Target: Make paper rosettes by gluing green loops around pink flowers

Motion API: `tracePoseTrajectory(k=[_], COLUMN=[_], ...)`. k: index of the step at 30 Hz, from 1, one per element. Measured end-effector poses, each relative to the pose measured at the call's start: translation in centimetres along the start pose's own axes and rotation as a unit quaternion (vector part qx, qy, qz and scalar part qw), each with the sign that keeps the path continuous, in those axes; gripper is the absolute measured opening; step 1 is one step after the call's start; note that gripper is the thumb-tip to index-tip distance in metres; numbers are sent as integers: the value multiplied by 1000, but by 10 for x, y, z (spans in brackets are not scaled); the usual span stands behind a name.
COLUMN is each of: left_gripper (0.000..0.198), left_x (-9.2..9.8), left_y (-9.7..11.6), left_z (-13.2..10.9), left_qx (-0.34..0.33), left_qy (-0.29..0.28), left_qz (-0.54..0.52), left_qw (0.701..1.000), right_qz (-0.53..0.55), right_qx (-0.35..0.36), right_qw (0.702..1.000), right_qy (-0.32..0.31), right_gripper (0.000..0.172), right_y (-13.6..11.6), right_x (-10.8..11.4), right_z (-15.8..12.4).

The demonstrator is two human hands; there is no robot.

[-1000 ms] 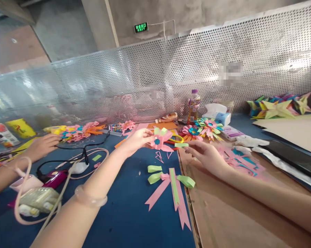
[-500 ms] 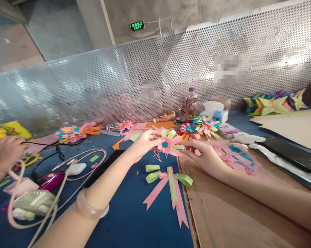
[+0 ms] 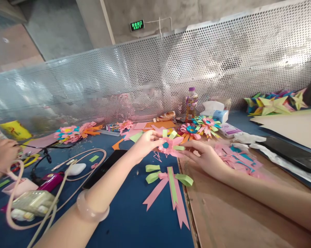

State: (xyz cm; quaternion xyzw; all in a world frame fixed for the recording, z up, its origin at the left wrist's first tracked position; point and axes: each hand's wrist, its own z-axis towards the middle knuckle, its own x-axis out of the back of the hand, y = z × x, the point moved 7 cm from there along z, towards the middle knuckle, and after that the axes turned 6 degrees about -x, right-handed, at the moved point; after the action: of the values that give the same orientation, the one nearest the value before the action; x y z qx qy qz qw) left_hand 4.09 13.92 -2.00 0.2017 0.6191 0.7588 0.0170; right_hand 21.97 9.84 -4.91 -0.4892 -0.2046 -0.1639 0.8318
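A pink paper flower with a blue centre and green loops hangs a little above the blue table. My left hand pinches its left edge. My right hand pinches a green loop on its right side. Below the flower lies a pink and green paper ribbon with green loops. A clear bangle sits on my left wrist.
Finished paper flowers lie by a drink bottle and a tissue box. A wooden board covers the right. Another person's hand works at far left near cables, a phone and folded stars.
My right hand has brought the green loop to the flower's right side and now touches it. The flower has shifted slightly right. The other person's hand has pulled back to the left.
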Motion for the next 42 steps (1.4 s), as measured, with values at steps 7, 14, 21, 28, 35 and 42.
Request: tracePoseTrajectory(k=[7,14,21,28,35,42], left_gripper=[29,25,21,23,25,40], left_x=[1,1,-1,-1,-3,-17], left_y=[1,7,7,3,2,-5], left_z=[0,0,0,2,-4,-21], left_qx=[-7,-54,-70,-91,-137,-122], left_qy=[22,41,43,49,130,231], left_qz=[18,60,59,28,-5,-197], left_qw=[1000,996,995,994,982,945], right_qz=[103,150,182,276,410,313], right_qx=[-48,-93,-99,-148,-184,-190], right_qw=[993,983,977,950,893,930], right_qy=[-44,-50,-58,-19,-5,-28], right_gripper=[23,25,28,32,35,33], right_y=[4,9,13,18,32,20], right_x=[-5,-8,-9,-8,-13,-13], right_z=[2,3,5,4,6,4])
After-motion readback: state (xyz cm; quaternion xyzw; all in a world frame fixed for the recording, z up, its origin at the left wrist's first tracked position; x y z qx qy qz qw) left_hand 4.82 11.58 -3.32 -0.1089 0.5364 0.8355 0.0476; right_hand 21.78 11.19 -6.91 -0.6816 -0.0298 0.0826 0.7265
